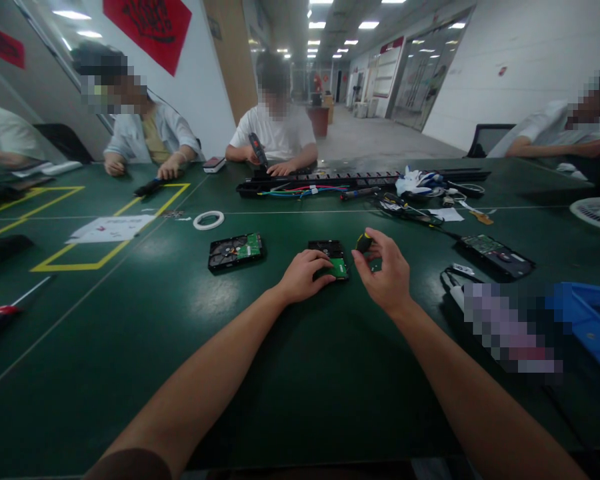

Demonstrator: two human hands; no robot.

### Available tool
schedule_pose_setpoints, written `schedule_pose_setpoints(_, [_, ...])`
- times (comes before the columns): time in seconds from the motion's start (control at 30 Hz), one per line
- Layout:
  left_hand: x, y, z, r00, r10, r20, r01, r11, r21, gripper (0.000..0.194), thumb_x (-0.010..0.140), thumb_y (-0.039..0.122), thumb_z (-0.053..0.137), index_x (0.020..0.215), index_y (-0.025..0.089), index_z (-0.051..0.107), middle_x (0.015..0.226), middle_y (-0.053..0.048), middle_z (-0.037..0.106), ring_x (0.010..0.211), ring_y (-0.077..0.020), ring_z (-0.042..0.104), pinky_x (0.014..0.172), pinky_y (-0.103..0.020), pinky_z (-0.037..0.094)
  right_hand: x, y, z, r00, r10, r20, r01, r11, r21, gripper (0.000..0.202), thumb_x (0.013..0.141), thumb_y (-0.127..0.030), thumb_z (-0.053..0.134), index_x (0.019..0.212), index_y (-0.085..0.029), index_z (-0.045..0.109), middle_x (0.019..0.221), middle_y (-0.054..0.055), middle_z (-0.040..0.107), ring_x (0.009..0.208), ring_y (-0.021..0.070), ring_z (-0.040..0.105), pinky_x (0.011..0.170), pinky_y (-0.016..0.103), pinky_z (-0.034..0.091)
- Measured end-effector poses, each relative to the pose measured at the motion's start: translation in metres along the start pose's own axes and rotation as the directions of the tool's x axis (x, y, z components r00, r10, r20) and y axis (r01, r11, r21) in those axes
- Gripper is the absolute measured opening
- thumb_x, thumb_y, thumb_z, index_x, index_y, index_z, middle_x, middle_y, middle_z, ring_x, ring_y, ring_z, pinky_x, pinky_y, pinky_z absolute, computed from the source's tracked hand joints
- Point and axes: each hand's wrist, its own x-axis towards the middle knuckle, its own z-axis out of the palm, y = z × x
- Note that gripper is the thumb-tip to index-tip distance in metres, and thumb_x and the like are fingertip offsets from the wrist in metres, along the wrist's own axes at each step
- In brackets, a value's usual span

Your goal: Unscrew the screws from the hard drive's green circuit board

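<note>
In front of me, a hard drive point(329, 249) lies with its green circuit board facing up. My left hand point(305, 275) grips it from the left, fingers over the board and thumb at the near edge. Just right of the drive, my right hand point(387, 277) is closed on a screwdriver point(364, 242). Its black-and-yellow handle shows between thumb and fingers; I cannot make out its shaft. A second hard drive point(236, 253), circuit board up, sits apart to the left. Another drive point(495, 255) with a cable at its end lies to the right.
Along the back of the green table point(260, 413) runs a long black rail point(360, 180) with coloured wires. A white ring point(209, 221) and paper point(113, 229) lie left; a red-handled screwdriver point(5, 320) is nearer. A blue bin point(587, 320) stands right. Several people sit around the table.
</note>
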Motion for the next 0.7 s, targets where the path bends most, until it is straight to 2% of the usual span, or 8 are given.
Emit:
schedule_pose_setpoints(0.23, [0.0001, 0.0017, -0.0007, 1.000, -0.011, 0.004, 0.011, 1.000, 0.000, 0.022, 0.098, 0.033, 0.079, 0.118, 0.024, 0.076, 0.125, -0.010, 0.072, 0.122, -0.0309, 0.067, 0.105, -0.054, 0.055, 0.0015, -0.0009, -0.0018, 1.000, -0.015, -0.008, 0.014, 1.000, -0.025, 0.051, 0.098, -0.030, 0.072, 0.146, -0.030, 0.054, 0.126, 0.010, 0.068, 0.095, 0.0230, 0.071, 0.073, 0.040, 0.065])
schedule_pose_setpoints(0.47, [0.0005, 0.0004, -0.0009, 1.000, -0.019, 0.011, 0.020, 1.000, -0.017, 0.023, 0.097, 0.034, 0.079, 0.118, 0.025, 0.076, 0.126, -0.010, 0.071, 0.122, -0.0315, 0.066, 0.105, -0.055, 0.054, -0.0012, -0.0003, 0.0004, 0.999, 0.030, 0.021, -0.030, 0.999, -0.017, 0.052, 0.102, -0.028, 0.063, 0.152, -0.034, 0.051, 0.129, 0.009, 0.071, 0.098, 0.0244, 0.074, 0.086, 0.047, 0.067])
schedule_pose_setpoints(0.7, [0.0001, -0.0003, -0.0005, 1.000, -0.016, 0.015, 0.017, 1.000, -0.007, 0.025, 0.098, 0.035, 0.079, 0.120, 0.025, 0.075, 0.128, -0.011, 0.070, 0.123, -0.0321, 0.065, 0.104, -0.054, 0.055, -0.0028, 0.0003, 0.0033, 0.999, 0.040, -0.005, -0.040, 0.999, 0.005, 0.052, 0.102, -0.030, 0.065, 0.151, -0.032, 0.051, 0.133, 0.010, 0.070, 0.099, 0.0234, 0.075, 0.081, 0.043, 0.067])
